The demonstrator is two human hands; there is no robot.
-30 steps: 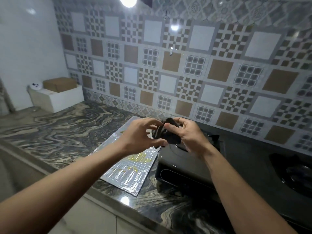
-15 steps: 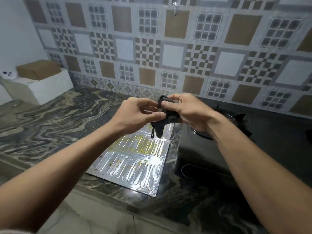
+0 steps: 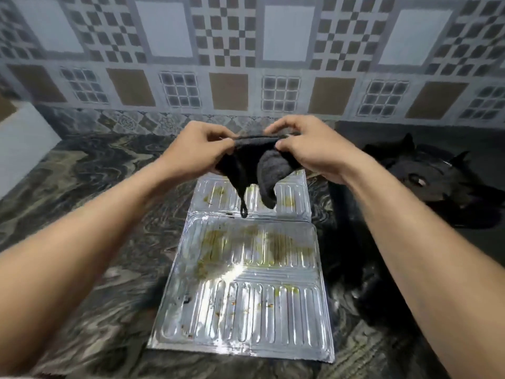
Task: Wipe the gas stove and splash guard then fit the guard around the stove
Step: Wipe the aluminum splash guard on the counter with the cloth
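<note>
A dark grey cloth (image 3: 254,165) with a small hanging loop is stretched between my hands. My left hand (image 3: 200,149) pinches its left edge and my right hand (image 3: 308,149) pinches its right edge, above the counter. Below them a silver foil splash guard (image 3: 246,283) lies flat on the marbled counter, folded in panels and smeared with yellow-green grease. The black gas stove (image 3: 426,181) sits to the right of the guard, with its burner grate showing behind my right wrist.
A patterned tile wall (image 3: 246,64) runs along the back of the marbled counter (image 3: 82,187). A white box (image 3: 21,138) stands at the far left. The counter's front edge is just below the guard.
The view has swung down and left over the splash guard. My hands have pulled apart, spreading the bunched cloth out between them.
</note>
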